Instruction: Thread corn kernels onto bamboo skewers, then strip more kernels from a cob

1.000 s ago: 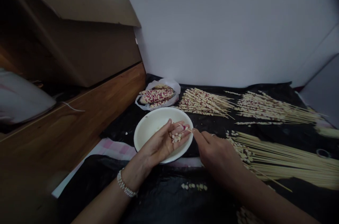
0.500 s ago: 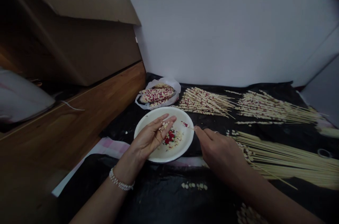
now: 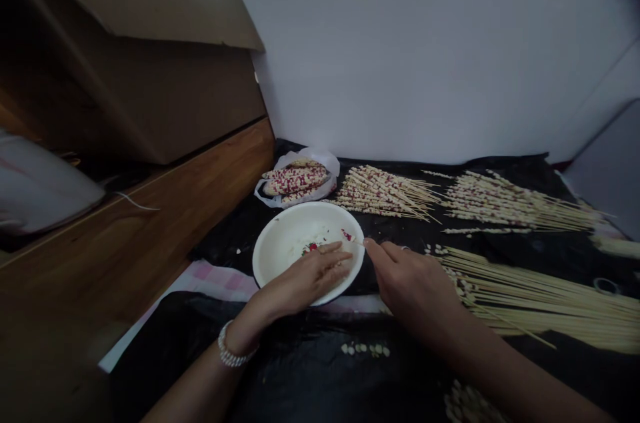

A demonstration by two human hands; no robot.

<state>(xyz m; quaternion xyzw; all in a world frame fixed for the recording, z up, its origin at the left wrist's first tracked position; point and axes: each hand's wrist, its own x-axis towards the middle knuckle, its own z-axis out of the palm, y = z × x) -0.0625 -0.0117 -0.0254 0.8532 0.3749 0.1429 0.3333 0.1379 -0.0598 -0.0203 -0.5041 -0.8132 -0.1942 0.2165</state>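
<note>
My left hand (image 3: 315, 273), a beaded bracelet at its wrist, reaches palm down into a white bowl (image 3: 273, 243). Its fingers are stretched out over loose corn kernels, most of which it covers; some red and pale bits (image 3: 311, 248) show beyond the fingers. What lies under the palm is hidden. At the bowl's right rim, my right hand (image 3: 407, 276) is closed on a thin skewer (image 3: 357, 242). A few red and pale kernels (image 3: 347, 235) sit on the skewer's tip, which points left over the bowl.
Corn cobs (image 3: 295, 179) lie in a plastic bag behind the bowl. Two piles of kernel-threaded skewers (image 3: 380, 191) are at the back. Bare sticks (image 3: 540, 289) lie right. A row of kernels (image 3: 365, 349) is in front. A cardboard box (image 3: 200, 89) stands left.
My left hand has turned from palm up, with pale kernels on its fingers, to palm down and lower in the bowl. My right hand and the skewer have barely moved.
</note>
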